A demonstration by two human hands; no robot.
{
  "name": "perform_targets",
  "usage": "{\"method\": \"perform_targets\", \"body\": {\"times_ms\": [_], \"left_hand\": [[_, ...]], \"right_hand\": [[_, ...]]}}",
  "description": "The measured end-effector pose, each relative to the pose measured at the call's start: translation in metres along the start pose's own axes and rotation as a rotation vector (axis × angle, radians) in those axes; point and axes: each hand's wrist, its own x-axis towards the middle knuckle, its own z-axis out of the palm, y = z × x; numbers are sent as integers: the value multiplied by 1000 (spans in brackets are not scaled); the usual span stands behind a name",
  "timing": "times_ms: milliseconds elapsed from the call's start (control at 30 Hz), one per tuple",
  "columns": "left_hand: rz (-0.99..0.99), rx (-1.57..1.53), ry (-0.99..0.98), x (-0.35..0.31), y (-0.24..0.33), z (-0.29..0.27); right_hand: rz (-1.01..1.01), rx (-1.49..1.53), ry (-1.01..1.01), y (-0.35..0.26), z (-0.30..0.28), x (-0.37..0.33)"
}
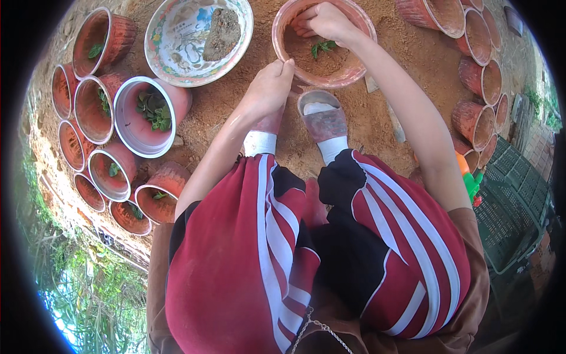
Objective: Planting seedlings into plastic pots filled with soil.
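A reddish plastic flowerpot (361, 69) stands on the ground just beyond my feet, with brown soil and a small green seedling (322, 49) inside. My left hand (271, 88) holds the pot's near left rim, thumb side up and fingers closed. Inside the pot, at its far side, my right hand (325, 22) is closed with its fingertips down at the soil, above the seedling. Whatever those fingertips may hold is hidden. Left of the pot sits a patterned basin (183, 50) with a heap of grey-brown sandy soil (223, 34) in its right part.
Several red pots (94, 109) crowd the left, some holding seedlings; a pale-rimmed pot (137, 118) contains loose leafy seedlings (154, 111). More pots (474, 124) line the right. A green plastic crate (510, 194) and an orange-and-green object (470, 179) lie at lower right.
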Motion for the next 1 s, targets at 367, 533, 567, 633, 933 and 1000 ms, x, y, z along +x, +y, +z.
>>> {"method": "perform_targets", "body": {"times_ms": [367,533,567,633,933,1000], "left_hand": [[9,36,85,-6,1,1],[28,14,82,-7,3,3],[20,-3,76,-7,3,2],[10,34,52,-6,1,-1],[25,128,53,-1,-7,-1],[20,138,66,-2,-8,-2]], "right_hand": [[93,24,-74,-24,10,-83],[156,-242,25,-11,28,-74],[155,-243,21,-11,30,-73],[178,-224,52,-11,34,-72],[88,-423,108,0,41,-70],[123,-329,95,-22,33,-86]]}}
